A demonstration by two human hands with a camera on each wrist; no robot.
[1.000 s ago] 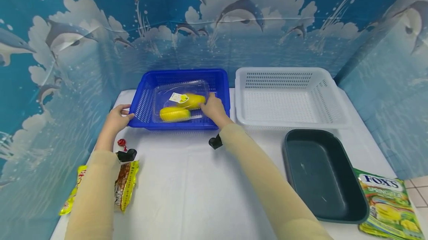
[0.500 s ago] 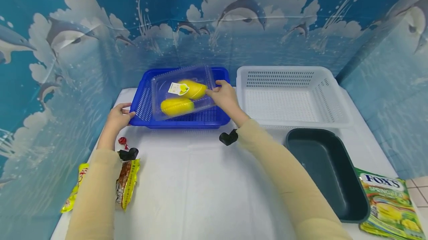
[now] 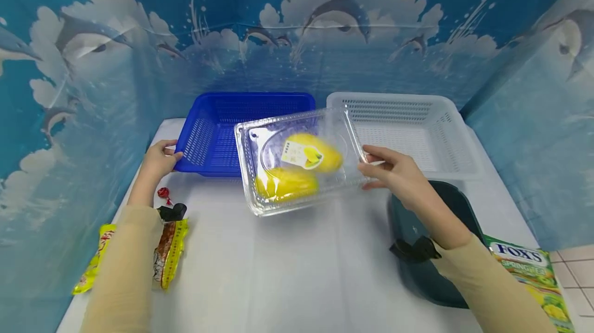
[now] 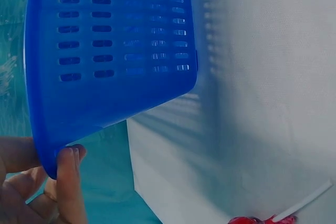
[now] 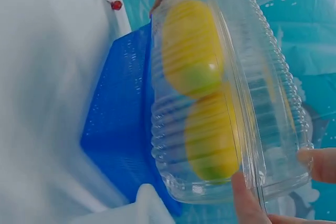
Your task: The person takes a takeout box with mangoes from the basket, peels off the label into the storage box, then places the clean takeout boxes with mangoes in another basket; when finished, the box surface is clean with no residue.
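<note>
Your desk carries a blue basket at the back left and a white basket just beside it, with a dark tray on the near side of the white one and a Fox's bag to the tray's right. Over the last second the clear box has left the blue basket and travelled right; you now have it raised and tilted before the gap between both baskets, its two yellow fruit inside. In my judgement the lifting-out is done and the box is not yet set down. Your right sleeve crosses above the tray, and your right hand has its fingers clamped on the box's right edge alone, so the far end could dip. Your left hand remains at the blue basket's near left corner, fingers pinching the rim; the basket looks steady. Two yellow packs lie either side of your left sleeve. Smallest item noted: a red lollipop, on the desk near your left wrist, untouched.
</note>
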